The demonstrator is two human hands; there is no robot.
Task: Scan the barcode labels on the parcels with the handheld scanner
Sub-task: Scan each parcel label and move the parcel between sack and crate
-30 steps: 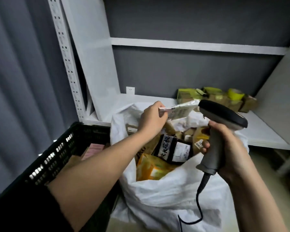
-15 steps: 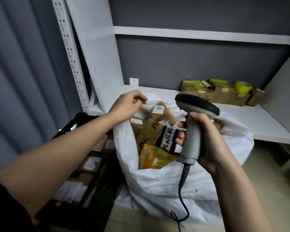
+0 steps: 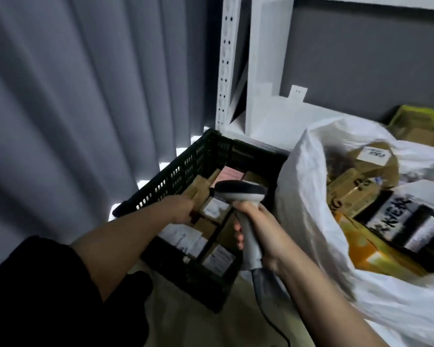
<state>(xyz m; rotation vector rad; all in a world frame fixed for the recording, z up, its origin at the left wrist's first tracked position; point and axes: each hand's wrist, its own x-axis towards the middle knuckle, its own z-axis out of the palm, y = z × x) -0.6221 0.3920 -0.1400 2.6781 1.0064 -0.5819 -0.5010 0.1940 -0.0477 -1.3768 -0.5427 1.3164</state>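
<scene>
The right hand (image 3: 257, 236) grips the scanner (image 3: 241, 196) upright over the black crate (image 3: 176, 176); the left hand (image 3: 183, 209) reaches among its parcels (image 3: 214, 209) (fingers hidden, grasp unreadable), nearer them.

Dim, cool indoor light. Daylight leaks in bright slits beneath the curtain (image 3: 73, 108) beside the black crate (image 3: 176, 176). Motion blur smears the white sack (image 3: 306, 196) and parcel labels; wide-angle bending curves the shelf upright (image 3: 226, 61).
</scene>
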